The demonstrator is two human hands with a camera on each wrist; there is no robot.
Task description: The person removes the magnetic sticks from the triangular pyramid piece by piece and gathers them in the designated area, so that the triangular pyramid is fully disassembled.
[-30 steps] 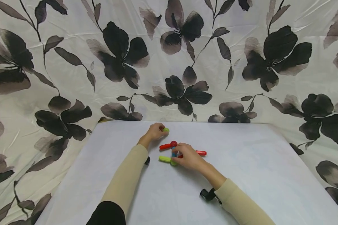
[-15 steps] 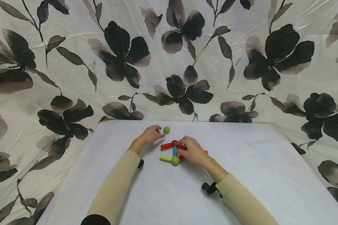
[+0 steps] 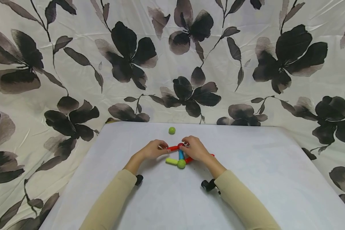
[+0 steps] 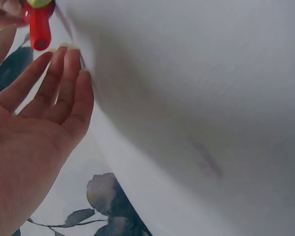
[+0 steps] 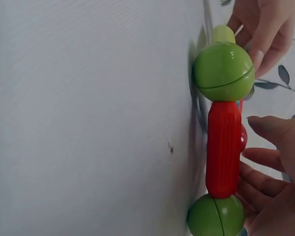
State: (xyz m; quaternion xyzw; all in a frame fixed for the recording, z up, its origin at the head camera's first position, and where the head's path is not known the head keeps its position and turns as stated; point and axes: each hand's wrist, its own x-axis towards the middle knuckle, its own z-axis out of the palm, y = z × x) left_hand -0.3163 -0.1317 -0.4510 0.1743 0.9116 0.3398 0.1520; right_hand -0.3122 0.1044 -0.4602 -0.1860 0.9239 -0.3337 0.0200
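Note:
Coloured rods and balls form a joined figure on the white table. At its back a red ball (image 3: 180,145) links a red rod (image 3: 173,148) on the left and a blue rod (image 3: 181,154) running to a front green ball (image 3: 181,164). My right hand (image 3: 196,148) pinches the red ball between thumb and fingers. My left hand (image 3: 153,149) is at the left rod's free end; the left wrist view shows its fingers extended, a gap between thumb and rod. A yellow-green rod (image 3: 171,161) juts left from the front ball. In the right wrist view another red rod (image 5: 223,147) joins two green balls.
A loose green ball (image 3: 172,130) lies near the table's back edge. The white table (image 3: 247,166) meets a floral cloth (image 3: 149,80) behind. A small red end (image 3: 213,155) shows past the right hand. Black wrist cameras (image 3: 208,185) hang under both sleeves.
My left hand has let go of the back green ball and come nearer, to the red rod's end. My right hand has gone from the blue rod to the red ball.

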